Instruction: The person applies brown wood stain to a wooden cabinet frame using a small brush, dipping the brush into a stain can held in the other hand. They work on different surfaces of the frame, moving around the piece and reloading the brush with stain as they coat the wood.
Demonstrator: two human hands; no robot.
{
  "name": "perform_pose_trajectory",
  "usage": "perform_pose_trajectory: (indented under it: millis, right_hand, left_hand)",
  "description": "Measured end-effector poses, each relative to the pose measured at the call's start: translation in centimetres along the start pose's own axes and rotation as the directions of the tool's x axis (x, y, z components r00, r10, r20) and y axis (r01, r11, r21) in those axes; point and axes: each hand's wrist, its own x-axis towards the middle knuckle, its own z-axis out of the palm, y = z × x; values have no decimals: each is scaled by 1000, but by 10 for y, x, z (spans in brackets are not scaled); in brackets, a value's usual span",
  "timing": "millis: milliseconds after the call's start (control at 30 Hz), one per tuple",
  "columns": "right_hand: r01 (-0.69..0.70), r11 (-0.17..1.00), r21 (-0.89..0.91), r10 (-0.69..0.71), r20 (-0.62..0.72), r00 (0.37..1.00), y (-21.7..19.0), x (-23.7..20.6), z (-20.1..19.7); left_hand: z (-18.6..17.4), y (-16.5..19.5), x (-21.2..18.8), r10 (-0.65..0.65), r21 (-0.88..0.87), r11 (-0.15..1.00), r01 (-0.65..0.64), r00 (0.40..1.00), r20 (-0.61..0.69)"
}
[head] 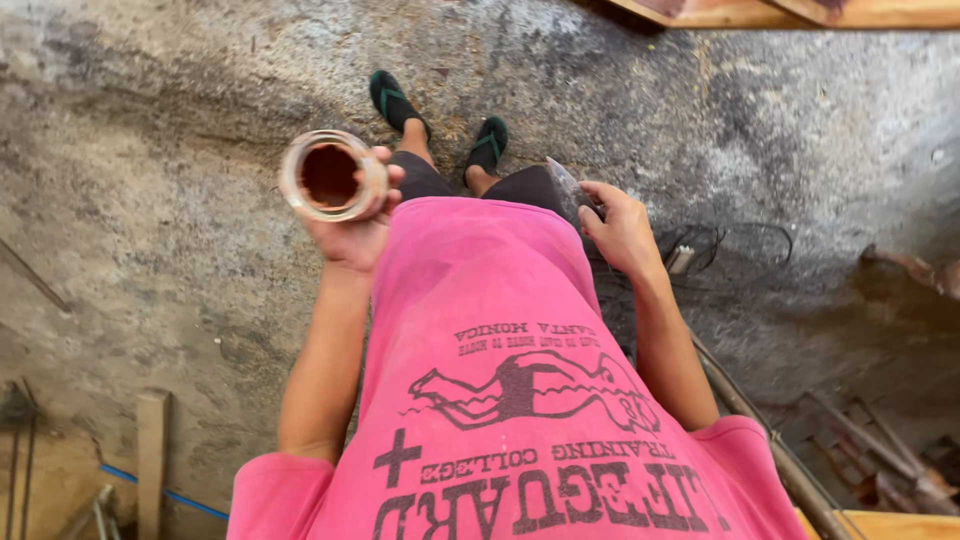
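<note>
The roll of clear tape [332, 176], a wide ring with a brown inner core, is held above the concrete floor with its open centre facing upward, while a thin grey flat piece [570, 192], its kind not discernible, sits tilted by the other side.

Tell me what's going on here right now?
A person in a pink shirt stands on a concrete floor, seen from above. The left hand holds up a clear glass jar with dark reddish-brown contents. The right hand holds a grey trowel-like blade at hip level. Cables lie nearby.
</note>
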Motion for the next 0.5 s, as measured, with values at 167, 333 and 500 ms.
perform_pose_trajectory:
  millis: [167, 333, 500]
  right_hand:
    - [135, 986, 101, -127, -85, 988, 27, -16, -5]
    - [151, 949, 278, -106, -169, 980, 11, -33, -1]
    - [388, 915, 105, -338, -321, 884, -32, -40, -11]
  left_hand:
    - [15, 14, -5, 13, -4, 1000, -13, 998, 67]
    - [30, 13, -14, -30, 180, 984, -7, 978, 206]
    - [41, -8, 12, -14, 413, 911, -16, 998, 68]
